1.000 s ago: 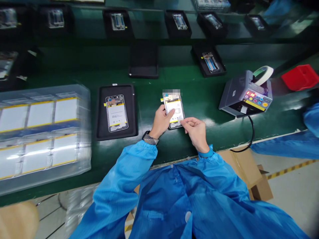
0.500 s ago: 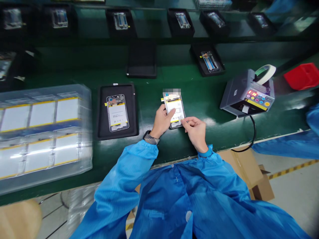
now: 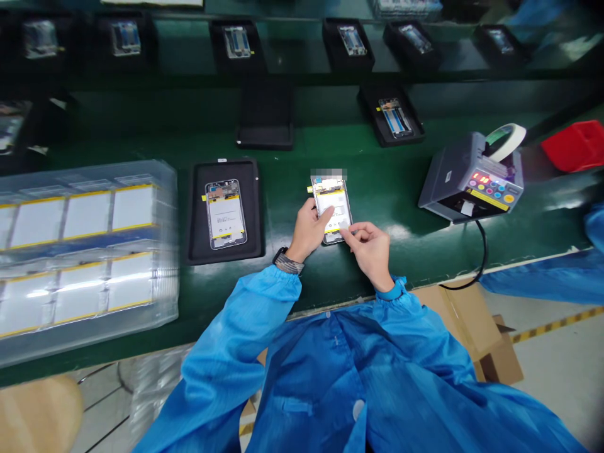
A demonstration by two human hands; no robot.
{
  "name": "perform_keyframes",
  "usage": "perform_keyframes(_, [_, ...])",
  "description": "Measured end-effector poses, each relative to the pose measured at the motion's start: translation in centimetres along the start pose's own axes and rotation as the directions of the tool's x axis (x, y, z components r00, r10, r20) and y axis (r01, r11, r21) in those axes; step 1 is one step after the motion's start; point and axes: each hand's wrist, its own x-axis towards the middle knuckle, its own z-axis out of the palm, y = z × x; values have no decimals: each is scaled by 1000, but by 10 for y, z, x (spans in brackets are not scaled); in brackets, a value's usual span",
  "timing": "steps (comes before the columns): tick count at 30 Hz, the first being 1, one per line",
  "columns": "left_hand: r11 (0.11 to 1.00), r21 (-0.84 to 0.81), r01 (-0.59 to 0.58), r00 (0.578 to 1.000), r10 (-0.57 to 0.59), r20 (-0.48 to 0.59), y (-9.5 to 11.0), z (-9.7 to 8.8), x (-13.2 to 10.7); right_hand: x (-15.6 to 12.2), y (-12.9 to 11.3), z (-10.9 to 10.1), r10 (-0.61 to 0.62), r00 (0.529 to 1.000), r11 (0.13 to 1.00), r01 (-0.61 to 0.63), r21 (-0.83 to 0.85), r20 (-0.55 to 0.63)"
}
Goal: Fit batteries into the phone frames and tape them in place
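An opened phone [image 3: 336,200] with a white battery lies in the middle of the green bench, its top end blurred out. My left hand [image 3: 311,229] grips it from the left, thumb lying across the battery. At the phone's lower right edge, the fingertips of my right hand [image 3: 370,245] are pinched together near the battery's lower end; what they hold, if anything, is too small to make out. To the left, a second opened phone [image 3: 225,215] with a battery sits in a black tray [image 3: 252,236].
A clear plastic tray of batteries [image 3: 87,214] fills the left side. The tape dispenser [image 3: 472,179] stands right, with a red bin [image 3: 576,148] beyond it. Behind are a bare black tray [image 3: 265,119] and a tray with a phone frame [image 3: 396,119]. Several more line the back shelf.
The view has shifted slightly, so the surroundings appear a little further right. Both hands stay at the phone, the right fingertips still pinched at its lower edge.
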Motion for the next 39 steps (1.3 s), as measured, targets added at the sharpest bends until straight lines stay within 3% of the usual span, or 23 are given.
perform_keyframes(7, [999, -26, 19, 1000, -18, 18, 1, -2, -2, 11, 2, -9, -99, 995, 993, 100, -60, 23])
perform_keyframes(12, [999, -27, 24, 996, -22, 86, 2, 0, -4, 32, -8, -13, 22, 953, 1000, -27, 10, 301])
perform_keyframes(18, [999, -35, 4, 1000, -3, 29, 7, -4, -1, 48, -19, -11, 40, 914, 992, -84, 91, 405])
perform_keyframes(27, [999, -5, -50, 996, 50, -77, 16, -16, 4, 54, -29, 1, -7, 846, 995, -49, 91, 533])
perform_keyframes(31, [998, 12, -64, 994, 65, -83, 21, -20, 4, 59, -28, 8, -46, 826, 996, -7, 91, 562])
perform_keyframes(39, [988, 105, -116, 990, 123, -67, 48, -18, 5, 63, -35, 18, -122, 868, 988, 60, 143, 481])
